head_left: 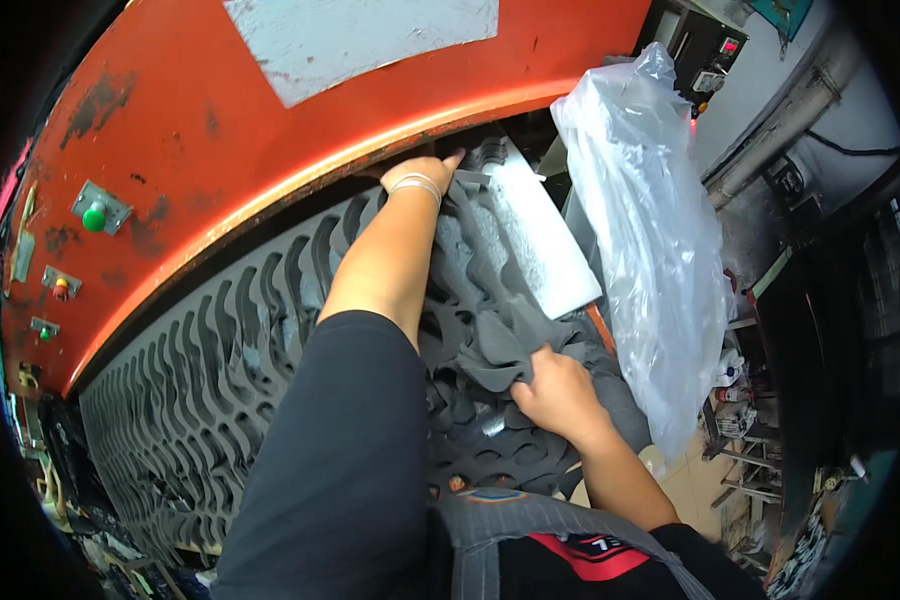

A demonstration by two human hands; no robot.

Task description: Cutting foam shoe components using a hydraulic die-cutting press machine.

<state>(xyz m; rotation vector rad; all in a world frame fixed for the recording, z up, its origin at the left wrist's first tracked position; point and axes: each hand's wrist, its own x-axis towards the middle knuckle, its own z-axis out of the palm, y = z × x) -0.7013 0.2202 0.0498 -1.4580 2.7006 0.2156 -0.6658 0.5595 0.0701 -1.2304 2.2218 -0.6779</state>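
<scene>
A wide sheet of dark grey foam (205, 350), cut through with rows of wavy slots, lies before me. Near its right end, my right hand (562, 395) is closed on a bunch of curved grey foam pieces (510, 340). My left hand (422, 172) reaches across to the far edge of the foam, under the orange machine's front. Its thumb points right, beside a foam strip, while the other fingers are hidden. A white foam block (545, 235) lies just right of the cut pieces.
The orange machine body (320, 140) arches over the far side, with green (94, 218) and red buttons at left. A clear plastic bag (650, 240) stands at the right of the foam. Farther right are a pipe (790, 120) and a cluttered rack (755, 440).
</scene>
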